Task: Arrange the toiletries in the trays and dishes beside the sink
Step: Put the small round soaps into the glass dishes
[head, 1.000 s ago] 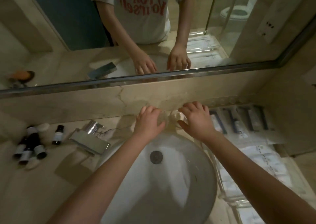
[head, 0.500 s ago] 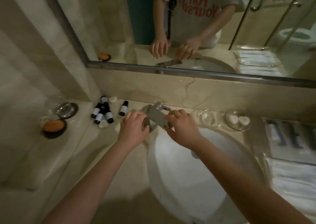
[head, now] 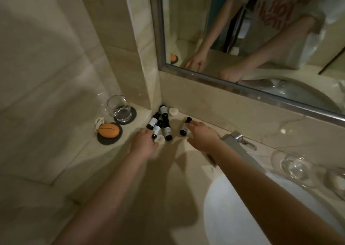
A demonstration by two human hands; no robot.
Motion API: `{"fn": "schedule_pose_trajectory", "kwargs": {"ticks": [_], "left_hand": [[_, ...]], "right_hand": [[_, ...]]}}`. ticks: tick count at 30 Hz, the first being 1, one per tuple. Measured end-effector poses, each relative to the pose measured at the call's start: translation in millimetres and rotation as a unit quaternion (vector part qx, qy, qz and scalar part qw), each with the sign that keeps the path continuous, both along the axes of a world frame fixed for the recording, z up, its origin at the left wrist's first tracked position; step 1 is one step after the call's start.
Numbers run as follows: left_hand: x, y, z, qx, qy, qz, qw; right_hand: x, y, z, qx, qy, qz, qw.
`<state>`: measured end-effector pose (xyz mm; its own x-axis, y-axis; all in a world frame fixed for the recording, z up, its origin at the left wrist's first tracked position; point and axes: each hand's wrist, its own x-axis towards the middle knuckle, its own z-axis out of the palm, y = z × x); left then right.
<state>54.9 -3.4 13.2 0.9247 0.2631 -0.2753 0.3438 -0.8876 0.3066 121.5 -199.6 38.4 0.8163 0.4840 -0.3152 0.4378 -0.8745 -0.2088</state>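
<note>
Small dark bottles (head: 160, 122) with white labels lie in a heap just past the left hand (head: 143, 144), which is blurry, loosely open and holds nothing beside a white round thing (head: 160, 139), while the right hand (head: 202, 135), fingers spread, touches a lone bottle (head: 184, 126).

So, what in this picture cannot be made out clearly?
Head view only:
- Labels of the dark bottles: too small, blurred.
- White piece: partly hidden by the left hand; grip unclear.
- Single bottle: partly covered by the right hand; contact unclear.
- Glass dishes: blurred, cut by the right edge; contents unclear.
- Sink: crossed by the right arm, cut by the bottom edge.
</note>
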Motion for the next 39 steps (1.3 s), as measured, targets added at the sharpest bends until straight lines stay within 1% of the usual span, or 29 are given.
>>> {"fn": "schedule_pose_trajectory", "kwargs": {"ticks": [3, 6, 9, 10, 12, 13, 14, 16, 17, 18, 20, 23, 25, 27, 28, 30, 33, 36, 39], "left_hand": [[6.5, -1.5, -10.5, -0.002, 0.008, -0.035, 0.999], [12.3, -8.6, -25.6, -0.018, 0.021, -0.038, 0.999], [13.6, -16.6, -36.6, -0.006, -0.014, -0.042, 0.999], [14.2, -17.4, -43.0, 0.006, -0.026, -0.064, 0.998], [16.3, -14.3, -53.2, 0.011, -0.031, -0.071, 0.997], [17.3, -11.3, -56.6, 0.034, -0.040, -0.074, 0.996], [19.2, -8.7, -58.3, 0.031, -0.049, -0.059, 0.997], [21.6, -4.1, -52.7, 0.021, -0.035, -0.083, 0.996], [22.6, -4.0, -50.6, 0.005, -0.015, -0.098, 0.995], [21.7, -4.4, -47.7, 0.000, 0.005, -0.111, 0.994], [18.9, -2.4, -46.2, 0.018, 0.020, -0.118, 0.993], [18.3, 0.7, -46.8, 0.001, 0.021, -0.087, 0.996], [17.4, 1.8, -46.9, -0.007, 0.021, -0.097, 0.995], [15.1, 2.0, -44.4, -0.027, -0.003, -0.074, 0.997], [13.6, 1.6, -43.1, -0.037, -0.018, -0.056, 0.998], [12.0, 1.2, -35.2, -0.045, -0.049, -0.035, 0.997], [12.0, 0.6, -14.9, -0.046, -0.076, -0.029, 0.996], [9.4, -6.5, 3.3, -0.090, -0.110, -0.011, 0.990], [-1.2, -20.4, 25.2, -0.114, -0.146, -0.007, 0.983]], "right_hand": [[24.6, 18.7, -20.7, -0.036, 0.047, 0.011, 0.998], [40.5, 32.1, -42.5, -0.056, 0.039, 0.015, 0.998], [53.9, 48.1, -49.1, -0.030, -0.001, 0.000, 1.000], [60.7, 53.6, -48.4, -0.019, -0.006, -0.006, 1.000], [77.1, 63.6, -47.6, 0.002, -0.005, -0.012, 1.000], [84.2, 68.2, -49.1, 0.006, -0.008, -0.002, 1.000], [89.4, 73.0, -51.0, 0.002, -0.014, 0.016, 1.000], [96.4, 82.2, -54.4, -0.017, -0.019, 0.051, 0.998], [97.8, 86.5, -55.3, -0.028, -0.016, 0.057, 0.998], [98.8, 90.8, -56.6, -0.037, -0.016, 0.055, 0.998], [101.1, 97.2, -58.8, -0.038, -0.021, 0.037, 0.998], [99.5, 99.3, -58.6, 0.002, 0.015, 0.008, 1.000], [94.4, 97.0, -57.2, 0.027, 0.024, -0.002, 0.999], [90.3, 93.3, -54.4, 0.044, 0.022, -0.007, 0.999], [88.2, 89.9, -52.7, 0.071, 0.028, -0.019, 0.997], [82.2, 81.2, -46.1, 0.127, 0.041, -0.044, 0.990], [65.2, 66.8, -27.6, 0.205, 0.012, -0.059, 0.977], [37.5, 47.6, -6.9, 0.287, 0.002, -0.063, 0.956], [5.8, 21.9, 15.3, 0.344, 0.022, -0.075, 0.936]]}}
